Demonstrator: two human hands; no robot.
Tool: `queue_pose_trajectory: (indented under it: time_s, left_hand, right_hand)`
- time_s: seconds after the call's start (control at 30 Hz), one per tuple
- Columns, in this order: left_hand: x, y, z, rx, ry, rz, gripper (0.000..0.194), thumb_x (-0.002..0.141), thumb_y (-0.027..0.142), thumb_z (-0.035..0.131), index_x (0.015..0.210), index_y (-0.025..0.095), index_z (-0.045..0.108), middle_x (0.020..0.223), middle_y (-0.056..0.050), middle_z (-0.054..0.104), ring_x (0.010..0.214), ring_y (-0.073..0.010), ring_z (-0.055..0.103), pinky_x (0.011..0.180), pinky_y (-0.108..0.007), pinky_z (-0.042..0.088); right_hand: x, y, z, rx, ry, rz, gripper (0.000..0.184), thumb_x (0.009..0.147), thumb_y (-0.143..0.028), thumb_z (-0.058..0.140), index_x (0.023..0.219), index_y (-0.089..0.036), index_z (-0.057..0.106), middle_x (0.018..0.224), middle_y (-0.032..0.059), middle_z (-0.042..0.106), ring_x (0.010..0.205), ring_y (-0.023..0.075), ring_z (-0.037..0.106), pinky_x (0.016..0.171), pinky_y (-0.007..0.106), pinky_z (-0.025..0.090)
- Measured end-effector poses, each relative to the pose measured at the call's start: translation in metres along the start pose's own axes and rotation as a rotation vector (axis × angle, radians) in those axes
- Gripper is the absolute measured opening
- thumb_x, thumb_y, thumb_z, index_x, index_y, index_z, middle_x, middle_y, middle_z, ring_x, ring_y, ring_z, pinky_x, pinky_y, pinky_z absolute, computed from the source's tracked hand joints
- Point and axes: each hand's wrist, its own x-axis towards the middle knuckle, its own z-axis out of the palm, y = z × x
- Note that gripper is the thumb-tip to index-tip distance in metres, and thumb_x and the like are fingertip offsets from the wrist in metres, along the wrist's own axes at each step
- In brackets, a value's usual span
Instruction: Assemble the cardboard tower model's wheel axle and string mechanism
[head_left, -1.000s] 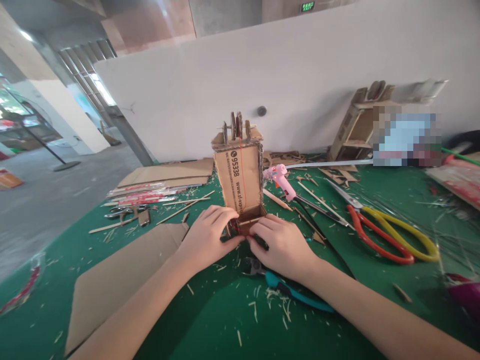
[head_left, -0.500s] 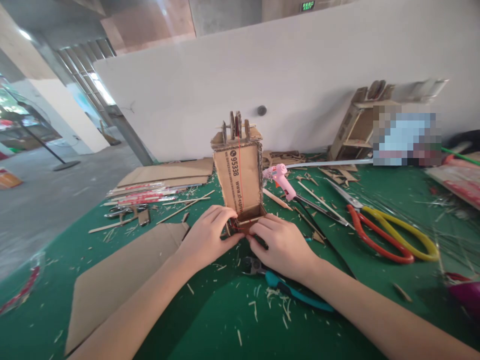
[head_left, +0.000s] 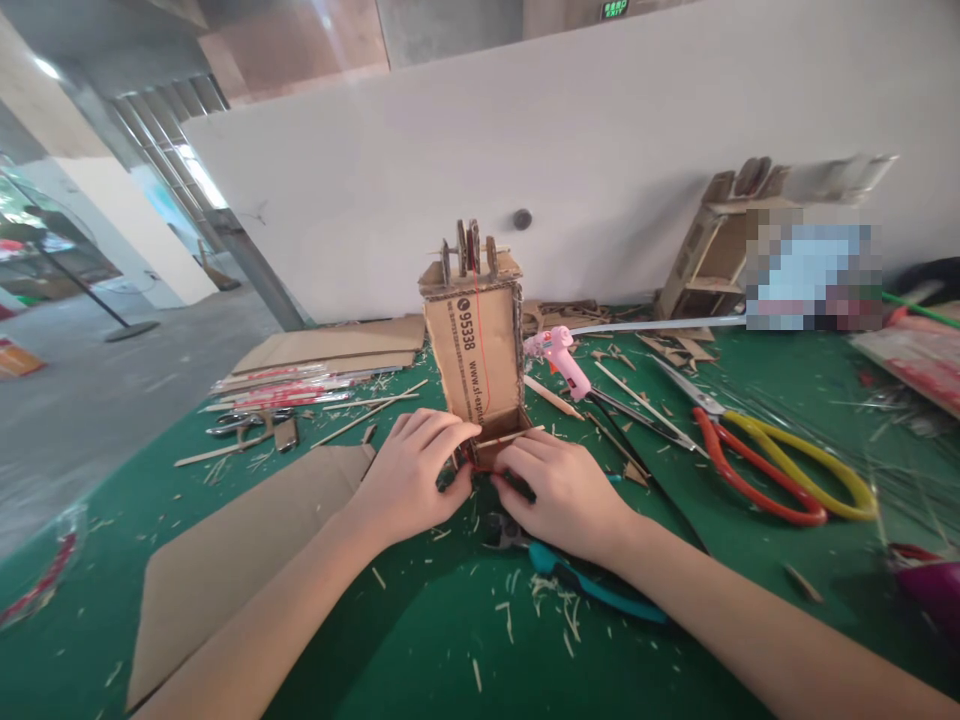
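Upright just beyond the left hand (head_left: 412,468) and right hand (head_left: 566,490), both curled at its base with exact grip not determinable, the box (head_left: 495,345) should be steadied evenly while the slack string (head_left: 486,370) is kept untangled.

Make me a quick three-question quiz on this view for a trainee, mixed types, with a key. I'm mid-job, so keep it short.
1. Multiple choice: Where on the cardboard model are the left hand and right hand?
A) at the discs on top
B) at the low front box
C) behind the tall panel

2. True or false: The red-and-yellow scissors lie to the left of the model.

3. Fill in the blank: The number printed beside the phone symbol on the tall panel is ____.

Key: 1. B. 2. False; they lie to its right. 3. 95338.
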Motion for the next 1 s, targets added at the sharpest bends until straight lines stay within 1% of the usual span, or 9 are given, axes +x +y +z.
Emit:
queue_pose_trajectory:
  time_s: [0.1,0.27,0.37,0.47,0.57,0.67,0.73,0.83,1.0]
  left_hand:
    - [0.0,0.001,0.001,-0.003,0.038,0.025,0.03,0.082,0.012,0.051,0.111,0.021,0.052,0.102,-0.007,0.061,0.097,-0.0234,0.052,0.082,-0.042,0.043]
    - [-0.001,0.0,0.001,0.016,0.105,0.068,0.016,0.083,0.01,0.053,0.093,0.021,0.059,0.093,-0.003,0.062,0.09,-0.0191,0.054,0.08,-0.037,0.043]
    - [-0.001,0.0,0.0,0.071,0.157,0.096,0.017,0.084,0.01,0.054,0.095,0.021,0.06,0.092,-0.004,0.06,0.088,-0.0185,0.054,0.079,-0.036,0.043]
    - [0.001,0.006,-0.004,0.141,0.187,0.141,0.021,0.086,0.011,0.053,0.103,0.022,0.059,0.089,-0.004,0.061,0.085,-0.018,0.055,0.076,-0.036,0.042]
    - [0.005,0.015,-0.006,0.151,0.124,0.216,0.023,0.088,0.011,0.051,0.108,0.021,0.056,0.094,-0.004,0.065,0.091,-0.0191,0.057,0.08,-0.037,0.041]
    - [0.006,0.021,-0.006,0.111,0.042,0.266,0.02,0.088,0.012,0.051,0.105,0.019,0.057,0.101,-0.005,0.066,0.099,-0.0211,0.055,0.086,-0.04,0.039]
    - [0.005,0.02,-0.006,0.063,0.034,0.261,0.017,0.085,0.011,0.052,0.099,0.019,0.058,0.1,-0.005,0.066,0.098,-0.0212,0.055,0.087,-0.041,0.039]
    - [0.002,0.017,-0.006,-0.005,0.039,0.247,0.014,0.082,0.01,0.053,0.09,0.019,0.06,0.093,-0.004,0.066,0.093,-0.0204,0.055,0.085,-0.04,0.039]
    - [0.002,0.021,-0.006,-0.024,-0.074,0.311,0.011,0.082,0.011,0.052,0.081,0.018,0.061,0.088,-0.004,0.067,0.089,-0.0205,0.054,0.082,-0.04,0.038]
  right_hand:
    - [0.0,0.0,0.0,0.005,0.0,-0.02,0.009,0.083,-0.018,0.053,0.076,-0.019,0.058,0.076,0.0028,0.062,0.075,0.0159,0.054,0.064,0.027,0.041]
    - [0.0,0.0,0.0,-0.007,-0.013,-0.042,0.011,0.083,-0.019,0.051,0.076,-0.018,0.058,0.074,0.0029,0.06,0.074,0.0164,0.053,0.062,0.027,0.039]
    - [0.0,0.0,0.0,-0.003,-0.017,-0.039,0.012,0.084,-0.02,0.05,0.076,-0.018,0.058,0.075,0.0032,0.06,0.075,0.0169,0.053,0.063,0.028,0.04]
    - [-0.001,-0.001,-0.001,0.013,-0.025,-0.045,0.013,0.085,-0.019,0.048,0.079,-0.017,0.06,0.077,0.0042,0.062,0.077,0.0173,0.054,0.065,0.029,0.042]
    - [-0.001,-0.001,-0.005,0.002,-0.04,-0.073,0.015,0.086,-0.018,0.046,0.079,-0.016,0.06,0.075,0.0047,0.061,0.074,0.0171,0.053,0.063,0.029,0.041]
    - [0.0,0.001,-0.011,0.006,-0.069,-0.124,0.018,0.084,-0.017,0.046,0.069,-0.017,0.058,0.068,0.0033,0.057,0.066,0.0158,0.049,0.06,0.029,0.039]
    - [0.001,0.003,-0.014,0.056,-0.093,-0.137,0.016,0.08,-0.016,0.048,0.067,-0.018,0.057,0.066,0.0022,0.057,0.065,0.015,0.048,0.059,0.028,0.038]
    - [0.001,0.006,-0.017,0.149,-0.104,-0.123,0.011,0.076,-0.013,0.05,0.071,-0.017,0.059,0.067,0.0013,0.058,0.065,0.0144,0.047,0.06,0.027,0.037]
    - [-0.001,0.009,-0.017,0.217,-0.05,-0.071,0.013,0.076,-0.013,0.048,0.066,-0.017,0.055,0.062,0.0012,0.055,0.062,0.0138,0.046,0.059,0.027,0.037]
